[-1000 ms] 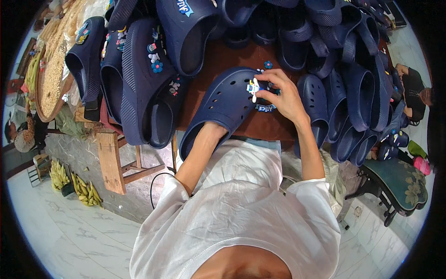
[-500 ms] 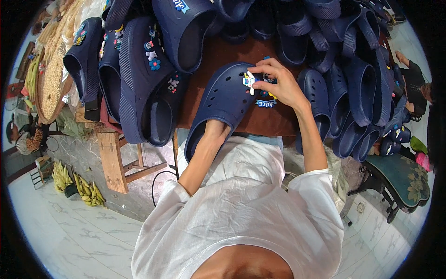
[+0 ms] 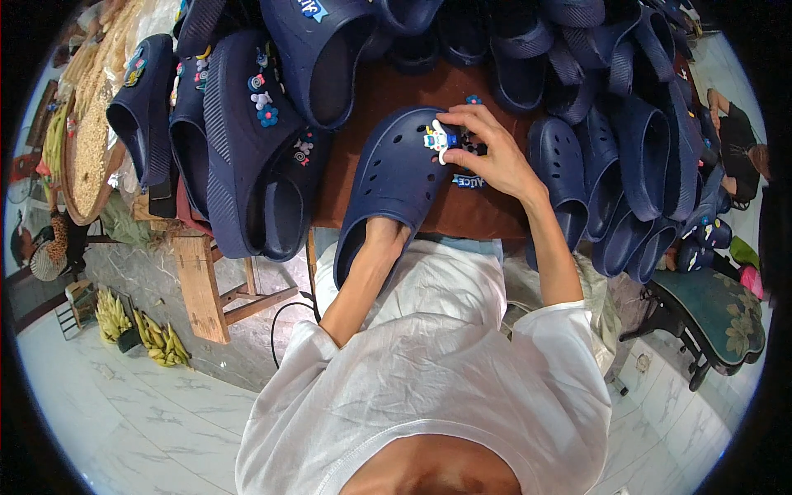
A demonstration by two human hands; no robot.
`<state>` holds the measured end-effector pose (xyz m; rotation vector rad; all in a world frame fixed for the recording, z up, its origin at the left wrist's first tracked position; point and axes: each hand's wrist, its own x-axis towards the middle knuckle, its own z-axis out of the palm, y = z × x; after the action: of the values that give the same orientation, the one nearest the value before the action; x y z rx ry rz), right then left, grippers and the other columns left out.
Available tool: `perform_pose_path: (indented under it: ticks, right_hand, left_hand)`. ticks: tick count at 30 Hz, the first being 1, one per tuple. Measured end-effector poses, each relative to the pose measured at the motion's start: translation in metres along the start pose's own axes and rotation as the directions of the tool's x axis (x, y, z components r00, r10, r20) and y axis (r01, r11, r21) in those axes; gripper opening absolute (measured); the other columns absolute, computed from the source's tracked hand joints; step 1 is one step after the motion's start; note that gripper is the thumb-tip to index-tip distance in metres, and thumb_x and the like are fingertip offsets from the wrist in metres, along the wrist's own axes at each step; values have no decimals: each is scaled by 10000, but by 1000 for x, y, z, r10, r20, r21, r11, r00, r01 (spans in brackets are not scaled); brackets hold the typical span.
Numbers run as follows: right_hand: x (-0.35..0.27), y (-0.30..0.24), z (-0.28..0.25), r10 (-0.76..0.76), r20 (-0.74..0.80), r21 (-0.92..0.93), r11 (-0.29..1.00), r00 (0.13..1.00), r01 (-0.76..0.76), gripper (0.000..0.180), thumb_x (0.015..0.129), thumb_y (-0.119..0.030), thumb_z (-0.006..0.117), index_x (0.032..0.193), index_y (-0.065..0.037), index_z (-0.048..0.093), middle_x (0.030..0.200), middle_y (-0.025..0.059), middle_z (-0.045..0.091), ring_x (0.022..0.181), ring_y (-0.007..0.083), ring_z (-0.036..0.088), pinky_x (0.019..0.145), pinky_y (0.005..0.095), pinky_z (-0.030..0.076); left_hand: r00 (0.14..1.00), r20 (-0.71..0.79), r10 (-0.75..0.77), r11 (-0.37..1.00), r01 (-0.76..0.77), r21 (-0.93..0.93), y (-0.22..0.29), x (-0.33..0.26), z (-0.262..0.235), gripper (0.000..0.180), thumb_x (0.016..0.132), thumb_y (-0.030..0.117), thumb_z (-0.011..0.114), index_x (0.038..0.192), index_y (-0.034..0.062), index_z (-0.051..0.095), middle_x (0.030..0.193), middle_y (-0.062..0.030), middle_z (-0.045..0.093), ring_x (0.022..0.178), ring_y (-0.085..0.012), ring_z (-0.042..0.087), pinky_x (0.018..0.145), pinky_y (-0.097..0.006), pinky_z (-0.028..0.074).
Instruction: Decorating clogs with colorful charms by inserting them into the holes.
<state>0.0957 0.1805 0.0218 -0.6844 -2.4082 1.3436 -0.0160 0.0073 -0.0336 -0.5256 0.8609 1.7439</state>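
A navy blue clog [image 3: 384, 165] with round vent holes is tilted over the brown table covering, its heel end toward me. My left hand [image 3: 385, 233] is pushed into the clog's opening up to the wrist; its fingers are hidden inside. At the right side of the clog's toe, my right hand [image 3: 487, 148] pinches a white and blue cartoon-figure shoe charm [image 3: 437, 142] between thumb and fingers. The charm lies against the clog's upper. Just under that hand, a blue banner-shaped charm [image 3: 469, 181] rests on the cover, with a blue flower charm [image 3: 473, 100] beyond the fingers.
Decorated navy clogs [image 3: 247, 140] stand close on the left. Plain navy clogs [image 3: 558, 165] crowd the right, and more are piled behind. A wooden stool [image 3: 200, 289] is at lower left, bunches of bananas [image 3: 162, 338] lie on the floor, and a dark padded seat [image 3: 714, 318] stands right.
The white charm has turned and now lies more sideways against the clog's toe, still in my right fingers. The clog has shifted slightly; my left hand stays inside it.
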Motion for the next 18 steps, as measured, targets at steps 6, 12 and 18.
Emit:
perform_pose_path:
  ticks: [6,12,18]
  right_hand:
    - [-1,0,-1,-24,-6,-52,998,1000,24,458,825,-259,745,1252,-143,626,1290,101,554,1142,304,592,969,429,486]
    - [-11,5,-23,-25,-69,-82,996,997,19,275,859,-137,683,1123,-69,644,1074,116,635,981,294,637,840,384,503]
    - [-38,4,-17,79,25,-427,902,997,-61,116,846,-131,677,921,-44,669,876,118,650,870,342,642,756,430,497]
  left_hand:
    - [1000,1,-27,1000,27,7,0,5,2,259,1014,83,501,1253,-4,550,1232,-107,616,1071,-207,631,918,-344,568]
    - [999,4,-38,999,38,9,4,-7,-7,258,1014,82,502,1253,-3,550,1236,-108,614,1074,-207,630,920,-344,569]
    - [1000,-1,-13,1000,13,-6,4,-6,-4,257,1014,82,502,1253,-3,549,1240,-108,613,1077,-207,629,921,-344,570]
